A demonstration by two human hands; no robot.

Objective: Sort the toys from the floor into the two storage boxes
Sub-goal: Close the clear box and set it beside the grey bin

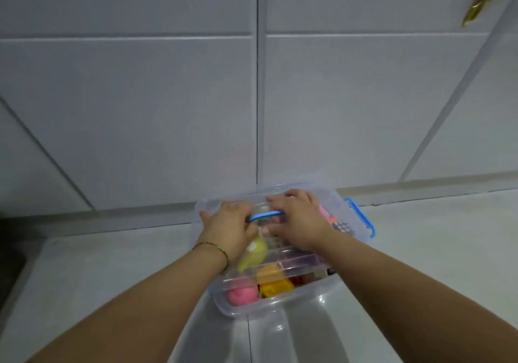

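Observation:
A clear plastic storage box with its clear lid on stands on the pale floor against a white cabinet. Through the plastic I see a pink ball, a yellow-green toy, an orange block and a yellow block. My left hand rests flat on the lid's far left part, fingers stretched toward the corner. My right hand lies on the lid's far middle. It holds the right end of the blue carry handle between thumb and fingers.
A blue latch sticks out at the box's right end. White cabinet doors rise right behind the box. A dark object sits at the left edge of the floor. A gold strip hangs at top right.

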